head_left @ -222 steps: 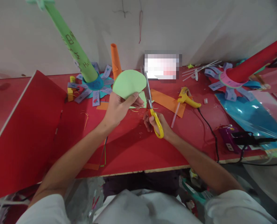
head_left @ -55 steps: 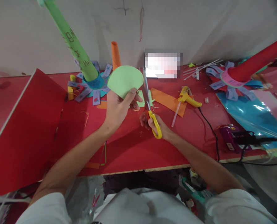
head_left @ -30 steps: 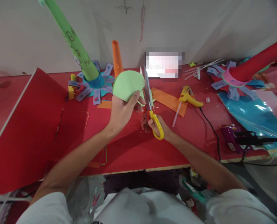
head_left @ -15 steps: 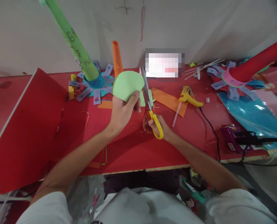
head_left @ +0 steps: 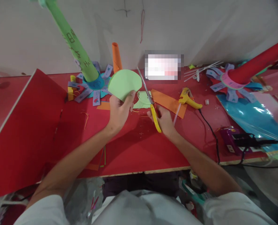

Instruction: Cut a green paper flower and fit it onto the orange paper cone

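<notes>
My left hand pinches a light green paper piece with a rounded edge, thumb on its near face. In my right hand are scissors with yellow handles. Their blades point up and away, just right of the paper's edge, and look nearly closed; whether they touch the paper I cannot tell. Under the hands, a light green paper scrap with thin trimmed strips lies on the red table. Beside it rests an orange paper strip.
A yellow glue gun with a black cord lies on the right, near a purple box. Behind stand a green paper tube and an orange paper roll. A red board rises at left; a red tube leans at right.
The green paper and my left hand have moved slightly left. The scissors have tilted further left and the blades look closer together; the green scrap on the table shows more.
</notes>
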